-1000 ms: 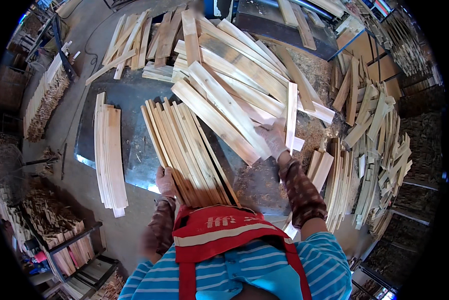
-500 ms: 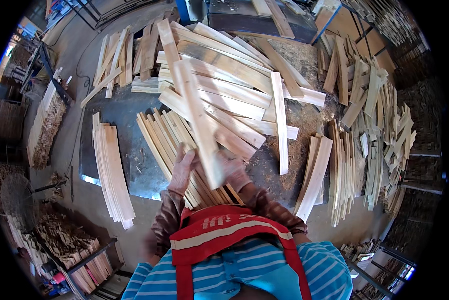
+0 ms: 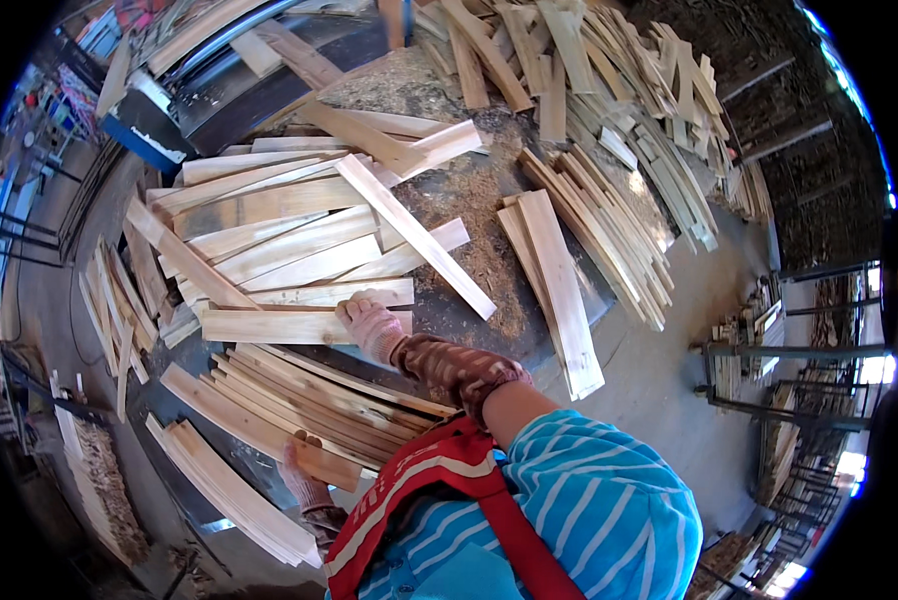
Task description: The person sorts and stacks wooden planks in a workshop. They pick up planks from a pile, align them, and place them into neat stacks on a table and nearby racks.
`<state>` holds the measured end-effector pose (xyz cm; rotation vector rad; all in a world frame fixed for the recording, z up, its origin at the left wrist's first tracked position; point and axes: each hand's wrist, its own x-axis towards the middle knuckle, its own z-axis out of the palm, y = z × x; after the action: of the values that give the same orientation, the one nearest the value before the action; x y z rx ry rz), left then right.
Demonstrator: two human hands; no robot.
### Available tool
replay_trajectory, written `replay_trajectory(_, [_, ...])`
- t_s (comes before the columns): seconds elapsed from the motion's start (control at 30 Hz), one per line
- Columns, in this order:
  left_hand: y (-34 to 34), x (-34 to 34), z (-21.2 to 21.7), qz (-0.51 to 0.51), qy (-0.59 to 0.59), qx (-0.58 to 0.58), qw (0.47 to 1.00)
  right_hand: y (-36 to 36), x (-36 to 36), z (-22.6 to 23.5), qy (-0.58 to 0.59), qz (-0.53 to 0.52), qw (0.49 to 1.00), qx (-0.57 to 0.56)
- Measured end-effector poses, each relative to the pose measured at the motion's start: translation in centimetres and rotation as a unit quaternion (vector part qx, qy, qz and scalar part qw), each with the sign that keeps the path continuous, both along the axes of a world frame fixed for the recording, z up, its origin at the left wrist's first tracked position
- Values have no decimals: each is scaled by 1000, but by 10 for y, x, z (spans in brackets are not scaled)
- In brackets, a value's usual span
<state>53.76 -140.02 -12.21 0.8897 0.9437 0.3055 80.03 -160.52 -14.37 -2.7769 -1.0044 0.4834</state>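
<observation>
The right hand (image 3: 372,325), gloved, lies palm down with its fingers close together and curled over the near end of a pale slat (image 3: 289,326); the fingertips press on the slat's top face, and a second slat (image 3: 329,294) lies just beyond them, touching the first along its edge; whether the thumb hooks under the slat cannot be made out. The left hand (image 3: 304,478), also gloved, sits lower and to the left, its fingers closed round the end of a board (image 3: 259,430) at the near edge of a bundle (image 3: 319,395) of long slats that lies between the two hands; the palm is hidden behind the board, so how firmly it grips is unclear.

Much of the left forearm is covered by a red strap (image 3: 439,480) and a blue striped sleeve (image 3: 589,490); the wrist of the right hand disappears into a brown patterned cuff (image 3: 454,365).

Beyond the right hand a heap (image 3: 269,215) of loose slats lies fanned across a dark table (image 3: 469,310); one long slat (image 3: 414,235) runs slantwise over them to the right; sawdust (image 3: 474,190) covers the table past it. Further right, well apart from the hand, a stack (image 3: 559,280) of slats overhangs the table edge. Left of the left hand another stack (image 3: 229,495) lies along the table's near rim.
</observation>
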Motion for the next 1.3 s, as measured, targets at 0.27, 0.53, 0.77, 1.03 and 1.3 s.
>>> replay_trajectory(0.27, [-23,29,14,-42,-49,-13,998,-48,-51,27,352,-175,896,206])
replay_trajectory(0.53, [-23,27,25,-83,-4,105,991,-119,-62,103,650,-246,617,369])
replay_trajectory(0.77, [-75,61,44,-86,-12,162,983,-41,-97,102,236,-10,911,337])
replay_trajectory(1.03, [-54,42,43,-23,-121,-60,991,22,-75,89,128,-8,945,299])
replay_trajectory(1.3, [1,0,57,-44,-24,61,997,62,-74,68,456,-262,746,408])
